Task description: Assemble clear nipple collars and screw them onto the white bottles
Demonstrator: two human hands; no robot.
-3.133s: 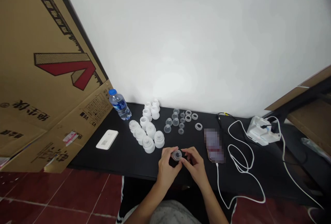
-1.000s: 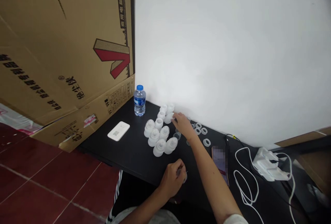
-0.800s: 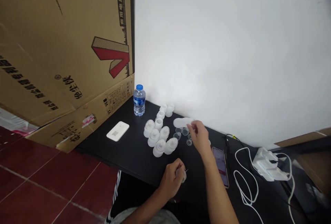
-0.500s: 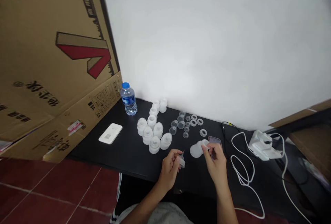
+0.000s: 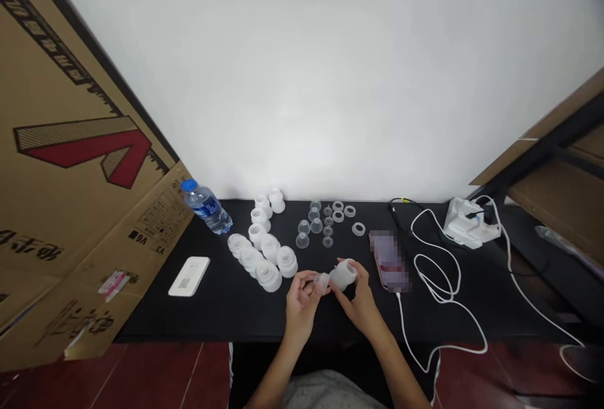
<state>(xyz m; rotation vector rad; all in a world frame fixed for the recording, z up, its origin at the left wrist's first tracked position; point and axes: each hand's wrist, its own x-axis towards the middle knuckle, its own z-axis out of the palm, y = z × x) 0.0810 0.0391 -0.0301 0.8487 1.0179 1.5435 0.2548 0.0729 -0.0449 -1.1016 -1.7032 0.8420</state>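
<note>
Over the near edge of the black table (image 5: 236,308), my left hand (image 5: 301,301) pinches a small clear plastic piece (image 5: 322,282). My right hand (image 5: 361,300) grips a white plastic bottle-shaped part (image 5: 343,275), tipped on its side with one end touching the clear piece. Left of my hands stands a cluster of several white parts (image 5: 262,252) of the same kind. Behind my hands lie several small clear cups (image 5: 311,228) and several clear rings (image 5: 350,215).
A water bottle (image 5: 206,206) with a blue cap leans at back left beside large cardboard boxes (image 5: 70,163). A white flat device (image 5: 189,275) lies at left. A phone (image 5: 389,260), white cables (image 5: 438,283) and a white charger (image 5: 468,223) are at right.
My right hand reached to the white parts at the back, picked one up and carried it to the left hand. The camera swung back toward the table.
</note>
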